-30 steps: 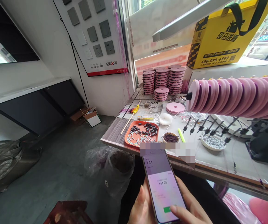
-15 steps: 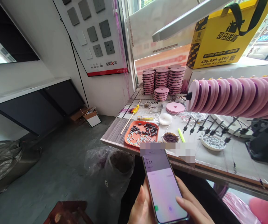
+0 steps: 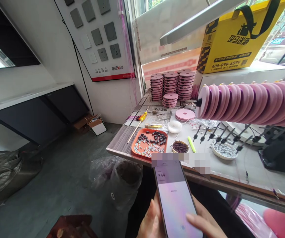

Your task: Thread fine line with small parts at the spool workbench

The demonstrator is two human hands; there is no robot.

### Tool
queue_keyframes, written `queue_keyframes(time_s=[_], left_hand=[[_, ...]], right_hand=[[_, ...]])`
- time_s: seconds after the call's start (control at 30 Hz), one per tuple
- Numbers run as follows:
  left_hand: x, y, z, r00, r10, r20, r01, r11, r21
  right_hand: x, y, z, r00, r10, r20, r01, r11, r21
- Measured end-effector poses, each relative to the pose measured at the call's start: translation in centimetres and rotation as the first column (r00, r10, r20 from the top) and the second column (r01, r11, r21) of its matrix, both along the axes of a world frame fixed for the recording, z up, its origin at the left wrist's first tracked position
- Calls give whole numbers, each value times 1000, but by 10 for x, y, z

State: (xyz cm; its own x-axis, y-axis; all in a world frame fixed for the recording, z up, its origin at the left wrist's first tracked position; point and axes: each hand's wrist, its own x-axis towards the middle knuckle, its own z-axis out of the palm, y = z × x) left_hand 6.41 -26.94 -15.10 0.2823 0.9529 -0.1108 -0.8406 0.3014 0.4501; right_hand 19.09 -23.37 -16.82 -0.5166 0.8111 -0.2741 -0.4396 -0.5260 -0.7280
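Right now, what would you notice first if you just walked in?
Probably the long row of round pink discs threaded side by side on a rod at the right. Next, the lit smartphone with a pale purple screen held in both hands at the bottom, and the bright yellow cardboard box up on the window ledge.

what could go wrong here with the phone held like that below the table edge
The phone is held out over the floor, gripped by the left hand along one side while the right hand thumb touches the screen; a slip could likely drop it. Raising it could knock the table edge just above, near the orange tray of small parts sitting at the rim.
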Motion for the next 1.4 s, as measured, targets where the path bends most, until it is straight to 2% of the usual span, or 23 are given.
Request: queue_keyframes(time_s=[0.1,0.2,0.33,0.57,1.0,1.23,1.4], left_hand=[[0,2,0,1000,6,-5,-6,1000,6],[-1,2,-1,1000,2,-13,-2,1000,5],[0,3,0,999,19,-26,-18,999,28],[1,3,0,1000,13,4,-14,998,62],[0,3,-1,1000,22,-19,-21,999,49],[1,4,-1,998,55,-29,-54,997,47],[3,3,-1,999,42,0,-42,999,8]], right_hand=[[-2,3,4,998,27,58,-37,981,188],[-3,5,2,993,49,109,-75,966,246],[-3,5,-6,987,73,140,-106,965,241],[-4,4,-12,997,68,35,-74,972,225],[-4,5,-8,995,88,42,-95,969,227],[-4,7,1,994,93,56,-103,969,223],[3,1,5,994,42,101,-51,995,85]])
